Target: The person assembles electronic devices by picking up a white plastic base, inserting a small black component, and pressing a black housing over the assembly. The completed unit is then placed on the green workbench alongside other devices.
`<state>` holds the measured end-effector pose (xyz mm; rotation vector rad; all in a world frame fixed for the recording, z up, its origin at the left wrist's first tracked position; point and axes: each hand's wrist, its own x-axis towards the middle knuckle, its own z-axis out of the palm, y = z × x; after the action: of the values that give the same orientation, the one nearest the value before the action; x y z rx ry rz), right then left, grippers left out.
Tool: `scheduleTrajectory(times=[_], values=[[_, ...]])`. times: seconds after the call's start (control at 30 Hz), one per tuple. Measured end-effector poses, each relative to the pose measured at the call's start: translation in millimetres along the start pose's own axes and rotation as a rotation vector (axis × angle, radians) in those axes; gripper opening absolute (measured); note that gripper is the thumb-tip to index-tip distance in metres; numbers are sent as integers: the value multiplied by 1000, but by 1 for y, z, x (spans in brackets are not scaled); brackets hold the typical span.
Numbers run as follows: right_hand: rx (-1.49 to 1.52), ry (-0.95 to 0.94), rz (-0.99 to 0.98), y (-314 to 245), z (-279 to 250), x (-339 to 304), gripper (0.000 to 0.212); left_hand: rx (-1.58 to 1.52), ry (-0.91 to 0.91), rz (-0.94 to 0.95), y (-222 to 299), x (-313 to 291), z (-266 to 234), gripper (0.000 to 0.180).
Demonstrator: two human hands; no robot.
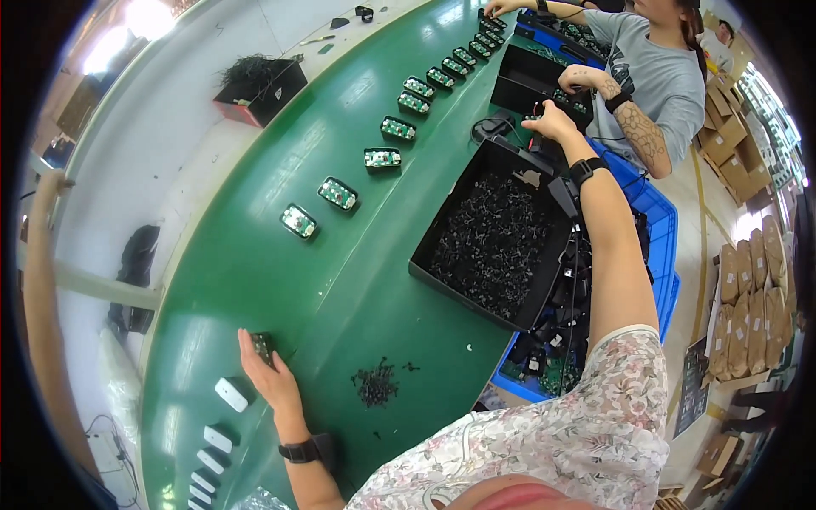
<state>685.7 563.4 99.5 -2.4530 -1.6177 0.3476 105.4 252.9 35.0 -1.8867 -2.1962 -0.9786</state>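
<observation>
My left hand [268, 374] rests on the green belt [323, 255] with its fingers over a small black unit with a green circuit board [263, 344]. My right hand [552, 121] reaches far out past a black tray of small black parts [493, 242] and closes on a small black part at the tray's far corner. A loose heap of tiny black parts [374, 385] lies on the belt near my left wrist. A row of open units with green boards [338, 194] runs diagonally up the belt.
A co-worker in a grey shirt [654, 76] works at black trays [531, 76] further along. White covers [229, 395] lie in a line at lower left. A blue crate [659, 221] sits to the right. A black box of wires [259, 85] stands on the white surface.
</observation>
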Motion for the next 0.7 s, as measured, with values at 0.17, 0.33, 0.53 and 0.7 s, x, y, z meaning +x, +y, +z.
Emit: scheduleTrajectory(times=[0.17,0.33,0.53,0.7], values=[[-290,85,-142,-1,-2,-10,75,-79,-7,-44,7,3,9,62],[-260,461,-939,-151,-34,-117,54,-10,-7,6,9,6,24,60],[-63,-14,-1875,-293,-11,-347,48,59,27,5,-19,0,14,58],[217,104,-1762,-282,3,-432,40,28,64,66,-18,6,17,55]])
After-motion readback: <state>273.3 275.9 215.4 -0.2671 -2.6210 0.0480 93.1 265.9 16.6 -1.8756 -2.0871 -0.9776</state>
